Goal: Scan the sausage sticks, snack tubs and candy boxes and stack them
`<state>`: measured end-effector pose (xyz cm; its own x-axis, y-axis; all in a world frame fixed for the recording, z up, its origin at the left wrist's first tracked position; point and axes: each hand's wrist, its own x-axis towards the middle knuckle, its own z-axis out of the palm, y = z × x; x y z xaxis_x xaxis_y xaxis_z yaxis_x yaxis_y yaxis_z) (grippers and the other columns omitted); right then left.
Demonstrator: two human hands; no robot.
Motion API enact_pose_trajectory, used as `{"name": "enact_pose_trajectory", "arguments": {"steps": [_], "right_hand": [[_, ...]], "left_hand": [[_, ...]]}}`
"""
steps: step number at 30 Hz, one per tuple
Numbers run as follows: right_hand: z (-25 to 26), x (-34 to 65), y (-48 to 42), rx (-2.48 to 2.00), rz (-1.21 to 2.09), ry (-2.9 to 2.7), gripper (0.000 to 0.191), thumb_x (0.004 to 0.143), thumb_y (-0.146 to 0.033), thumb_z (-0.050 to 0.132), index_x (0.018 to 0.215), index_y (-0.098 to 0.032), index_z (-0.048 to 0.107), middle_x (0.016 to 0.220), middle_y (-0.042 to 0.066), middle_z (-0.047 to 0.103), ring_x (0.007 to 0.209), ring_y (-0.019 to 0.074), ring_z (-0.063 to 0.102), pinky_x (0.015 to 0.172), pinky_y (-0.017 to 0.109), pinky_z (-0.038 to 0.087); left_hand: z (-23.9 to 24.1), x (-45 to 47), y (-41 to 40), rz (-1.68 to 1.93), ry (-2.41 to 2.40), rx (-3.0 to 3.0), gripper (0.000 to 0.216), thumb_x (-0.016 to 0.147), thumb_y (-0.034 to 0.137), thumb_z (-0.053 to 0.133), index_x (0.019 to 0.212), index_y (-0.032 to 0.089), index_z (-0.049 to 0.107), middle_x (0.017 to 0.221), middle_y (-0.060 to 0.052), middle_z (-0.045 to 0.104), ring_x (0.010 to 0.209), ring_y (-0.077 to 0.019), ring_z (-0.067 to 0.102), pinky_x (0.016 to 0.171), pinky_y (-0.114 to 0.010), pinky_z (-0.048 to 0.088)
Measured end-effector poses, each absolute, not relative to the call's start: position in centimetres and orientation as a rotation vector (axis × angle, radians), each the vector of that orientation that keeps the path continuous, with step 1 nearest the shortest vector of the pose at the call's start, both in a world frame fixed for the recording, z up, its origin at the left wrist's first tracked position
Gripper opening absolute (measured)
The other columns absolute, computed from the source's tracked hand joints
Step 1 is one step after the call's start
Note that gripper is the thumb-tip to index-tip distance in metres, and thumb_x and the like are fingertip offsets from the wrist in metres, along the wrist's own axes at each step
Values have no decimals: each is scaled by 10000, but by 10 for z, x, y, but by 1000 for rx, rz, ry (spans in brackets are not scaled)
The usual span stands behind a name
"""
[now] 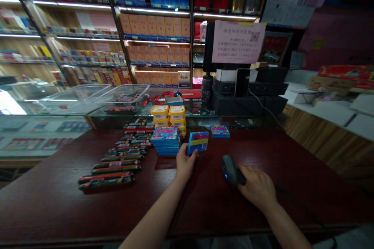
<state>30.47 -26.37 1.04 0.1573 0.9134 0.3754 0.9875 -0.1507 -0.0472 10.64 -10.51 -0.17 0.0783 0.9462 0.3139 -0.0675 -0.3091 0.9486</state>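
My left hand (186, 163) grips a small blue box (198, 142) upright, its yellow band and barcode facing me. Just left of it is a stack of similar blue boxes (166, 140). Yellow-lidded tubs (177, 112) are piled behind that stack. One more blue box (220, 130) lies flat farther back on the right. In my right hand (258, 186) is a dark barcode scanner (230, 170) with a blue light, its head tilted toward the left. Sausage-like sticks in dark wrappers (117, 165) lie in a row at the left.
The dark red counter (210, 206) runs under everything. Clear plastic bins (125, 97) stand on the glass case at back left. A phone (242, 82) leans by the black register equipment (251, 101), below a paper sign (238, 42). Stocked shelves (154, 37) fill the back wall.
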Motion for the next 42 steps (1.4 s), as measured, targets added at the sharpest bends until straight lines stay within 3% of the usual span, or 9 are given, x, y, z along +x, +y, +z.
{"name": "enact_pose_trajectory", "arguments": {"steps": [4,8,13,18,26,29,31,35,42], "right_hand": [[0,309,-262,-2101,-304,-1792,315,745,-173,522,1045,-210,610,953,46,694,866,200,629,766,301,414],[0,311,-258,-2092,-208,-1739,262,772,-207,512,1010,-213,623,941,51,702,854,203,638,745,305,423],[3,311,-256,-2095,-182,-1731,252,784,-223,519,1012,-215,626,926,49,704,817,199,643,718,297,414],[6,309,-256,-2096,-136,-1707,274,759,-172,533,1010,-220,629,935,33,703,838,185,634,748,286,401],[7,310,-253,-2129,-60,-1665,255,755,-163,540,972,-262,627,904,-2,693,840,178,627,737,289,391],[6,311,-253,-2126,-46,-1673,272,749,-161,545,991,-257,623,944,7,693,866,183,625,752,295,393],[6,311,-253,-2127,-62,-1669,271,752,-169,546,998,-253,622,951,10,694,874,187,622,761,300,395],[8,311,-254,-2132,-89,-1673,276,741,-154,546,990,-246,622,945,7,696,851,179,625,749,293,397],[10,310,-254,-2149,-60,-1669,287,735,-150,548,994,-245,624,970,9,690,876,186,619,774,300,397]], "left_hand": [[12,106,-105,1449,1099,1776,151,739,300,633,726,187,533,644,44,541,592,-100,496,575,-205,406],[32,119,-90,1396,1076,2138,35,782,228,570,788,197,556,738,12,573,688,-128,528,654,-231,425],[50,152,-60,1085,950,2717,135,829,178,517,935,195,598,922,-60,598,898,-188,545,797,-291,434],[48,190,-39,740,913,3024,181,885,178,456,934,200,629,1000,-103,604,962,-215,512,785,-308,418],[25,221,-24,753,899,2966,136,837,237,575,913,225,688,1004,-99,625,1045,-258,485,888,-385,385],[15,215,-16,1001,1152,2663,350,746,292,697,1089,237,656,1145,-101,590,1101,-271,478,925,-387,386],[9,211,-11,1076,1305,2383,417,730,284,711,1133,204,641,1131,-111,595,1041,-248,532,900,-352,415],[3,213,-6,997,1270,2216,303,753,206,670,1053,166,688,982,-107,659,917,-218,605,852,-317,445],[1,234,-10,1031,1312,2099,284,732,176,681,1013,152,715,988,-141,695,943,-250,628,876,-344,441]]}}
